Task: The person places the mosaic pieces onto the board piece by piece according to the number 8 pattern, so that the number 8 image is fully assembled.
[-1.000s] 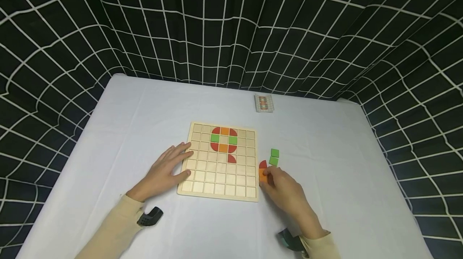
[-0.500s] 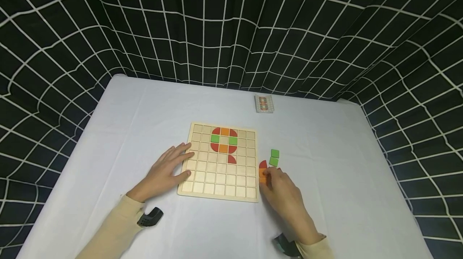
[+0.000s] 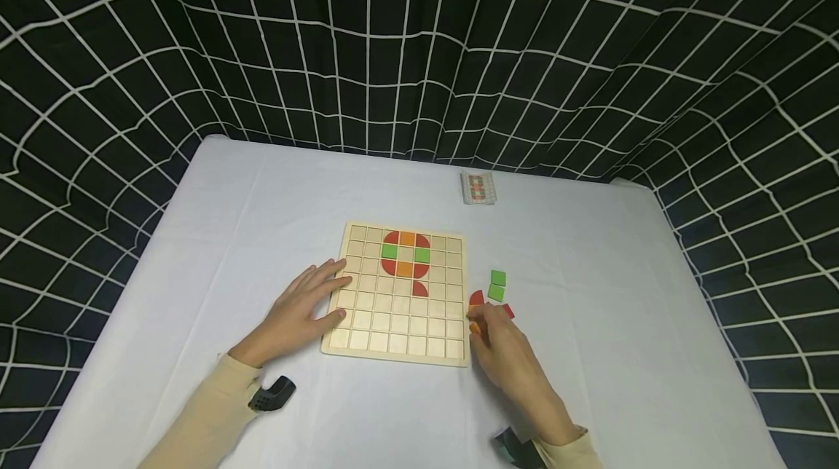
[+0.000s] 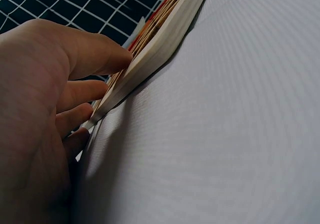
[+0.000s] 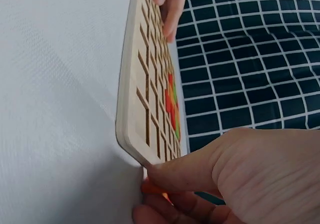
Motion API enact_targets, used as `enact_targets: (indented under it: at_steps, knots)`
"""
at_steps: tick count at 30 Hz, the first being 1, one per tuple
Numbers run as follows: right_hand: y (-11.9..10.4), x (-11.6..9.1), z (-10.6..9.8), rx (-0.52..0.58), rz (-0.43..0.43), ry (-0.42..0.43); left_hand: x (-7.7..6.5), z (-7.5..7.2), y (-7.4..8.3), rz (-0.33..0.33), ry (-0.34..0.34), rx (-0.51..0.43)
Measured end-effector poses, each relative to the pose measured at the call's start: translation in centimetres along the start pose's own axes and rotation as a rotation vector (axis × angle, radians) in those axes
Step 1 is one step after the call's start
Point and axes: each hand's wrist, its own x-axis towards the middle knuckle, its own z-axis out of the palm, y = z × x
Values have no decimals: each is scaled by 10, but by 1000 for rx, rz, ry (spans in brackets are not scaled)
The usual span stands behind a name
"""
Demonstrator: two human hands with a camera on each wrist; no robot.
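A square wooden grid board (image 3: 393, 323) lies on the table, with red quarter-round, orange and green tiles (image 3: 406, 269) forming a ring near its far side. One more red quarter-round tile (image 3: 419, 288) sits just below that ring. My left hand (image 3: 295, 316) rests along the board's left edge, fingers spread, fingertips over the rim. Beside the board's right edge, my right hand (image 3: 507, 349) has thumb and fingers curled at an orange tile (image 5: 156, 188), pinching it. Another red tile (image 3: 476, 298) lies just beyond those fingertips, and the hand partly covers the orange tiles there.
Two green tiles (image 3: 498, 278) lie to the right of the board, and a red tile (image 3: 508, 311) shows past the right hand's knuckles. Farther back is a small stack of pattern cards (image 3: 478, 188). Black curtain with white grid lines (image 3: 406, 54) surrounds the white table (image 3: 282, 185).
My right hand has shifted slightly left, its fingers now covering more of the orange tiles and uncovering a red tile on its right. The left hand and board stay put.
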Motion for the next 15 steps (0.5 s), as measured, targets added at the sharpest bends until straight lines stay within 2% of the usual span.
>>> enact_targets:
  at_steps: [3,6,10,15]
  knots:
    - [1,2,-6,46,13,-15,0,0,1,1,0,1]
    - [4,6,-15,82,13,9,0,0,1,0,1,2]
    - [5,13,-28,102,-32,52,0,0,1,0,2,5]
    - [-1,25,-44,80,-101,67,0,0,0,2,1,7]
